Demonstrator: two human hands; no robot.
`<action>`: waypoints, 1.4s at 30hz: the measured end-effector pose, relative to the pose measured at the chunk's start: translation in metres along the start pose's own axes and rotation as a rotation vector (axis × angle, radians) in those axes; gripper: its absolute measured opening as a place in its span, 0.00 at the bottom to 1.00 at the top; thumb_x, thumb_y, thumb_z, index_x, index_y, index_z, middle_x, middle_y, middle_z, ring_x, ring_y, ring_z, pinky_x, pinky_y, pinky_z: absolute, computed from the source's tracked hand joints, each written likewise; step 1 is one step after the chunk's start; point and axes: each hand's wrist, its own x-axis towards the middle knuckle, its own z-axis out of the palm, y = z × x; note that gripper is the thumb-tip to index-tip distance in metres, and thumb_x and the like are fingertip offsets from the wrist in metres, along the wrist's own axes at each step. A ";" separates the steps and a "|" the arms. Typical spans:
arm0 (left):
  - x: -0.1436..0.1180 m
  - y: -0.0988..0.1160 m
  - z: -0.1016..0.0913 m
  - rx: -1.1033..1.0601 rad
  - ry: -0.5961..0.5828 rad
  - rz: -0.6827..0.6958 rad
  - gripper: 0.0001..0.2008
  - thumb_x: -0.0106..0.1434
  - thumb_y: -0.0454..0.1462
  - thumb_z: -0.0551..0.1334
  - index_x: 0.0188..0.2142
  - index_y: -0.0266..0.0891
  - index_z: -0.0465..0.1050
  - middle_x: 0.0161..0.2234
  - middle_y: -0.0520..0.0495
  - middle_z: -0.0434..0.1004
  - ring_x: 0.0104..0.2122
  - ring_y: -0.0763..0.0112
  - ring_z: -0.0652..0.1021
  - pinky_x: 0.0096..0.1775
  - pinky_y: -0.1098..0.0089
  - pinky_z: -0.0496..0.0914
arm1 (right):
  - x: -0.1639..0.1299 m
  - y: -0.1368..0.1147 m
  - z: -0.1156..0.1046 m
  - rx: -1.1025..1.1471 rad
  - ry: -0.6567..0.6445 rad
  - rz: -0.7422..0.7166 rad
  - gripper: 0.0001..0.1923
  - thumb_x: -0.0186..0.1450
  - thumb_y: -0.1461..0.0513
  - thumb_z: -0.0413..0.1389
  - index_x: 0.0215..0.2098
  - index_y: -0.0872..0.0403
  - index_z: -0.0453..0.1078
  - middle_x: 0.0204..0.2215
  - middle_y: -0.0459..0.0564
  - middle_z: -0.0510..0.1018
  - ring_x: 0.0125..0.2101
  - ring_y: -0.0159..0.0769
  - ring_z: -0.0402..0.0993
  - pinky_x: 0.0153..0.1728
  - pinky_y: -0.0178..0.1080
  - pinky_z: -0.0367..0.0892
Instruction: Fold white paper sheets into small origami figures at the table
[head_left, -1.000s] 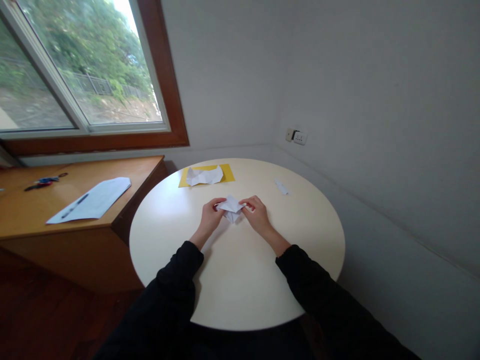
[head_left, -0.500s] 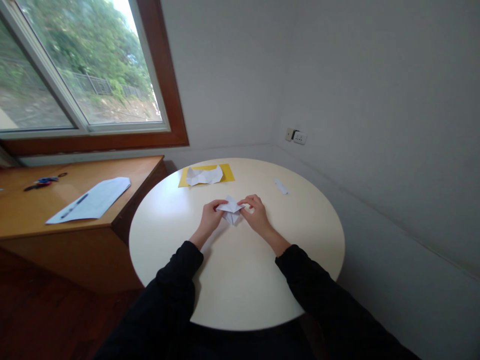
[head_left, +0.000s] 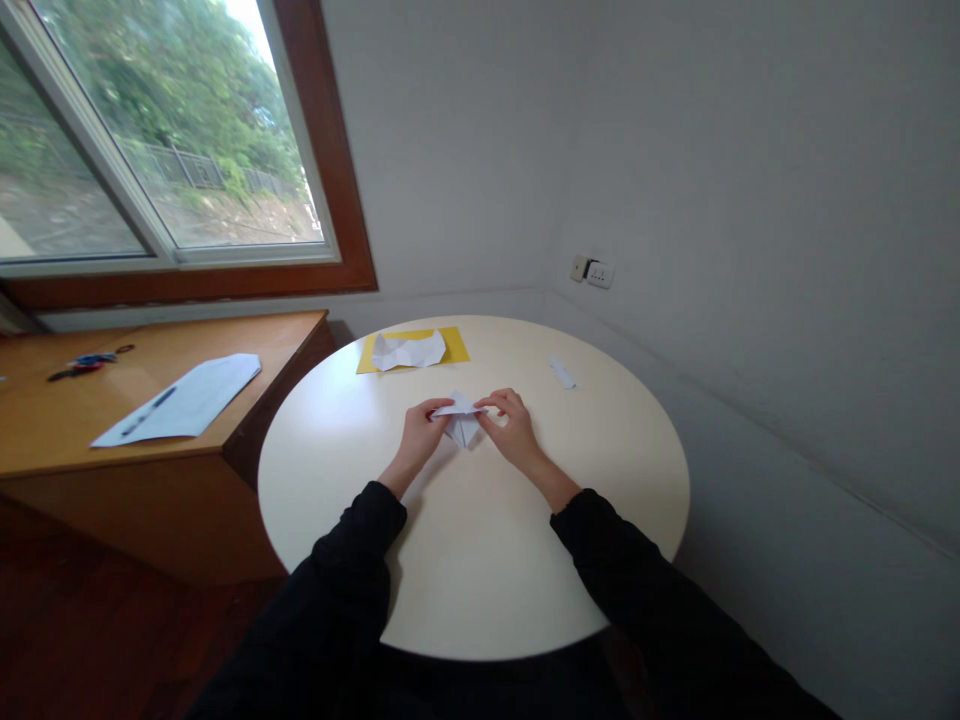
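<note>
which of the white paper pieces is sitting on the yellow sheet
The folded white paper at the table's far edge lies on the yellow sheet. The hands' folded paper and the small scrap have bare table under them.

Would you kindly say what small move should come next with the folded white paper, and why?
Probably press the raised top flap flat: the left hand and right hand pinch the folded white paper at its two ends, its top layer apparently lifted off the round table.
</note>
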 end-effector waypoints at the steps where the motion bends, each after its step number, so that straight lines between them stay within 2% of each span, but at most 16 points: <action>1: 0.000 0.000 0.000 0.004 0.000 0.002 0.10 0.48 0.32 0.59 0.31 0.35 0.76 0.33 0.45 0.78 0.33 0.67 0.76 0.38 0.66 0.69 | 0.000 -0.001 0.000 -0.003 0.005 -0.005 0.06 0.55 0.65 0.55 0.30 0.51 0.73 0.32 0.49 0.68 0.37 0.36 0.66 0.33 0.37 0.65; 4: 0.001 -0.003 0.000 0.031 0.011 0.000 0.11 0.49 0.32 0.59 0.32 0.35 0.76 0.34 0.44 0.78 0.34 0.66 0.76 0.38 0.65 0.69 | 0.001 -0.005 -0.001 -0.015 0.021 -0.035 0.05 0.55 0.64 0.55 0.30 0.52 0.72 0.29 0.48 0.68 0.33 0.35 0.66 0.31 0.36 0.65; 7: 0.003 -0.006 0.000 0.080 0.044 0.010 0.13 0.49 0.31 0.59 0.36 0.34 0.75 0.37 0.42 0.78 0.36 0.65 0.76 0.40 0.64 0.70 | 0.000 -0.010 -0.002 -0.013 0.008 -0.045 0.07 0.56 0.64 0.55 0.33 0.53 0.72 0.22 0.45 0.66 0.25 0.31 0.63 0.27 0.34 0.63; 10: 0.003 -0.009 -0.001 0.153 0.077 0.064 0.15 0.49 0.30 0.59 0.39 0.34 0.74 0.39 0.41 0.76 0.38 0.64 0.76 0.42 0.62 0.69 | -0.002 -0.013 0.001 0.063 -0.054 0.022 0.13 0.57 0.62 0.54 0.41 0.53 0.70 0.18 0.41 0.65 0.18 0.27 0.60 0.22 0.32 0.62; 12: 0.003 -0.010 -0.001 0.202 0.090 0.120 0.16 0.50 0.30 0.59 0.40 0.35 0.73 0.40 0.41 0.76 0.39 0.63 0.75 0.42 0.62 0.69 | -0.004 -0.013 0.004 0.137 -0.105 0.071 0.17 0.57 0.61 0.54 0.45 0.52 0.68 0.18 0.41 0.68 0.17 0.27 0.63 0.20 0.31 0.62; 16: 0.001 -0.011 0.000 0.249 0.078 0.222 0.18 0.50 0.29 0.59 0.42 0.35 0.71 0.41 0.40 0.74 0.41 0.64 0.74 0.43 0.63 0.69 | -0.004 -0.011 0.008 0.186 -0.095 0.070 0.15 0.57 0.61 0.54 0.42 0.53 0.70 0.27 0.47 0.76 0.25 0.31 0.71 0.27 0.33 0.68; 20: 0.000 -0.013 0.003 0.235 0.053 0.261 0.18 0.50 0.30 0.59 0.43 0.36 0.70 0.40 0.42 0.73 0.39 0.66 0.74 0.41 0.65 0.69 | -0.002 -0.008 0.008 0.132 -0.036 0.012 0.11 0.55 0.63 0.54 0.37 0.54 0.72 0.35 0.50 0.78 0.31 0.34 0.73 0.33 0.37 0.70; 25: -0.001 -0.012 0.003 0.214 0.027 0.242 0.19 0.48 0.29 0.59 0.42 0.36 0.70 0.39 0.43 0.73 0.36 0.67 0.73 0.38 0.66 0.68 | -0.002 -0.008 0.006 0.086 -0.020 -0.011 0.11 0.54 0.65 0.54 0.35 0.54 0.72 0.34 0.50 0.78 0.36 0.36 0.73 0.36 0.39 0.69; 30: -0.002 -0.011 0.003 0.163 0.028 0.226 0.19 0.47 0.27 0.59 0.41 0.37 0.70 0.37 0.45 0.73 0.35 0.68 0.72 0.38 0.66 0.67 | -0.002 -0.010 0.005 0.068 -0.030 -0.013 0.11 0.54 0.66 0.54 0.35 0.53 0.72 0.34 0.49 0.78 0.36 0.36 0.73 0.37 0.40 0.68; 39: -0.002 -0.008 0.004 0.186 0.018 0.227 0.18 0.47 0.28 0.59 0.41 0.35 0.70 0.38 0.42 0.73 0.34 0.67 0.73 0.37 0.66 0.68 | -0.002 -0.009 0.005 0.073 -0.036 -0.012 0.10 0.54 0.65 0.54 0.35 0.54 0.72 0.34 0.51 0.78 0.36 0.37 0.73 0.37 0.40 0.68; 42: -0.001 -0.009 0.003 0.146 0.019 0.207 0.19 0.47 0.28 0.58 0.41 0.35 0.70 0.40 0.41 0.74 0.38 0.65 0.73 0.40 0.65 0.68 | -0.003 -0.011 0.004 0.072 -0.065 -0.006 0.10 0.54 0.65 0.54 0.35 0.53 0.72 0.34 0.50 0.78 0.35 0.37 0.73 0.37 0.40 0.68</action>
